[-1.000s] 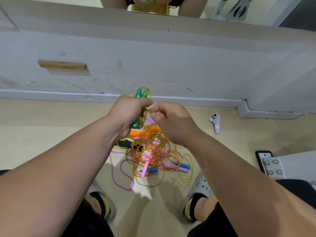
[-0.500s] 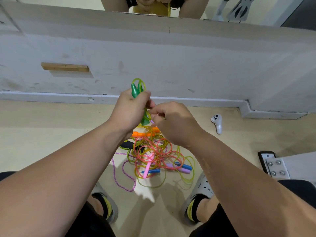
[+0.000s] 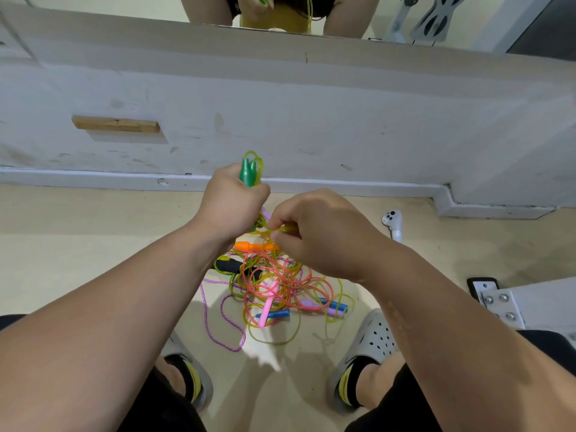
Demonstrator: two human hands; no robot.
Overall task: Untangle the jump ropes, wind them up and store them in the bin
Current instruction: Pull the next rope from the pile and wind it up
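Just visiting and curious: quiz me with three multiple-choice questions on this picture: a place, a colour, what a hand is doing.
1. Where is the white controller?
A) inside a bin
B) on the floor near the wall, right of the hands
C) in a hand
2. What colour are the handles in the left hand?
A) blue
B) orange
C) green
3. What is the right hand doing?
A) pinching a yellowish rope
B) flat on the floor
C) gripping a shoe
Answers: 1 B, it lies alone there; 2 C, green tips stick up from the fist; 3 A, fingertips close on the strand.
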